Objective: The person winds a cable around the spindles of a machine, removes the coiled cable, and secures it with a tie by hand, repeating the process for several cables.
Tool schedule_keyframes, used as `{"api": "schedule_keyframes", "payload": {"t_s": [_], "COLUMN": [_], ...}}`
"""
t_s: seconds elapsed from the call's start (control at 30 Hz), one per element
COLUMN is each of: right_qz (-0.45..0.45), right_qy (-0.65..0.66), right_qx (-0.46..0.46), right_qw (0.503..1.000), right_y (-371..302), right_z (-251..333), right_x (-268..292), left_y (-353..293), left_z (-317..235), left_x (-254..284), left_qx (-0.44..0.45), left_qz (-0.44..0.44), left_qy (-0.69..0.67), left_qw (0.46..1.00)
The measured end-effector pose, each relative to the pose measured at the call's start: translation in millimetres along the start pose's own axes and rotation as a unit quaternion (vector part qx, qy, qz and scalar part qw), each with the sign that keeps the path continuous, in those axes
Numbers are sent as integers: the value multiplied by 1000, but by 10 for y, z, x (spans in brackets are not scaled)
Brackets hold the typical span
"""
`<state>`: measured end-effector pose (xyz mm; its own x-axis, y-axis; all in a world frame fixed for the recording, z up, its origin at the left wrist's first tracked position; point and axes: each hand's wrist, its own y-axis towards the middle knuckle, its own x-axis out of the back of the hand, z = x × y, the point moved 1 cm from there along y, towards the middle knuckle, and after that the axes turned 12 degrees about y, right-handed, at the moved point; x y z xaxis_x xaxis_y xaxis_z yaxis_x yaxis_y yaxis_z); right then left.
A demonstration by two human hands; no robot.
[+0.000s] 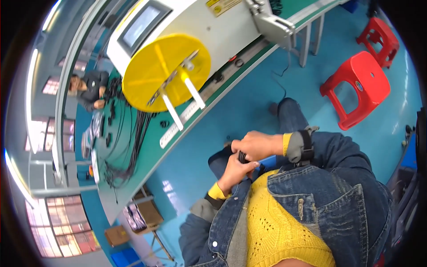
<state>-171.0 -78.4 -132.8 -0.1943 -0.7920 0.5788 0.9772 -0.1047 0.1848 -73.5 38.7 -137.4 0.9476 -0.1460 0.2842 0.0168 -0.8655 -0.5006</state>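
Over on the far left, a co-worker sits at the far side of the green desk, small and hard to make out in the bend of the lens. Next along, a loose bundle of black cables trails over that desk, and beside it stands the yellow disc with its two pale rods, mounted on a white machine that the upper edge cuts off.

Now to the middle, and here's the left hand: forearm angling up from below, wrist in a yellow cuff, thumb stretched to the right, grip closed around a black coil. The coil is held in front of the body, off the desk, between both hands; dark, ribbed, its turns packed side by side, but most of it hides under the fingers, so its full shape can't be told. And the right hand comes in from the right, back of the hand up, fingers curled leftward over the coil, its grip on it too; those fingertips are partly hidden. Far right, two red stools stand on the blue floor.
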Motion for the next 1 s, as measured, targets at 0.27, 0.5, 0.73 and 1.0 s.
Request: {"api": "schedule_keyframes", "payload": {"t_s": [0.27,0.5,0.73,1.0], "right_qz": [-19,6,2,-53], "right_qy": [75,9,3,26], "right_qx": [-67,-69,-12,-8], "right_qw": [995,998,1000,998], "right_y": [-31,25,112,99], "right_z": [-438,-351,-264,-386], "right_x": [-181,-145,-101,-290], "left_y": [150,176,55,269], "left_z": [-99,-24,-101,318], "left_x": [18,18,77,-13], "left_qx": [53,79,101,21], "left_qz": [49,-34,86,-86], "left_qy": [-151,86,-217,5], "left_qw": [986,993,967,996]}}
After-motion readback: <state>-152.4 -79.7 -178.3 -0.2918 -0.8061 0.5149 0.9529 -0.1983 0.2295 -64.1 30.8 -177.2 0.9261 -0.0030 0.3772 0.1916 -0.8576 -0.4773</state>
